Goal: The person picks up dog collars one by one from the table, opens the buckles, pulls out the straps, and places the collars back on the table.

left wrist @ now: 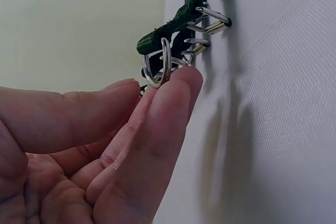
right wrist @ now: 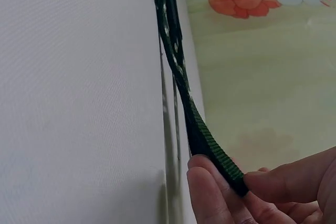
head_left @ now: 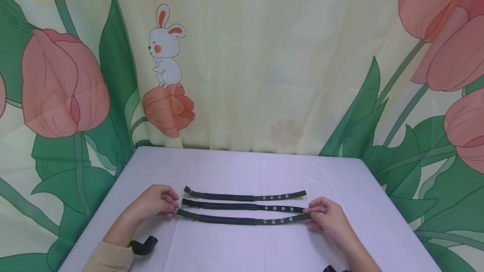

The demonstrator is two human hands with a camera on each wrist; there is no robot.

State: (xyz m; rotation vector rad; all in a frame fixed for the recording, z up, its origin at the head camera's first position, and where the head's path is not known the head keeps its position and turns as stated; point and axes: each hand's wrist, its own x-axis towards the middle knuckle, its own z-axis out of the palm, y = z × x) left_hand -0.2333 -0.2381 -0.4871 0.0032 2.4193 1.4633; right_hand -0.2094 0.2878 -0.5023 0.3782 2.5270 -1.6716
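Three dark green collars lie side by side across the white table, each with a ribbed middle and metal eyelets toward its right end. At the left end of the nearest collar [head_left: 227,220], my left hand [head_left: 160,200] pinches the silver buckle [left wrist: 164,66] between thumb and fingertips. My right hand [head_left: 327,217] grips the plain strap end [right wrist: 223,161] of that same collar, and the strap curves up to it. Just beyond lies the middle collar [head_left: 230,206], its right tip close by my right fingers. The farthest collar [head_left: 230,197] lies behind, untouched.
The white-covered table [head_left: 242,247] ends at a curtain [head_left: 264,74] printed with tulips and a rabbit. A black wrist device [head_left: 143,246] sits on my left wrist beside a beige sleeve [head_left: 109,257].
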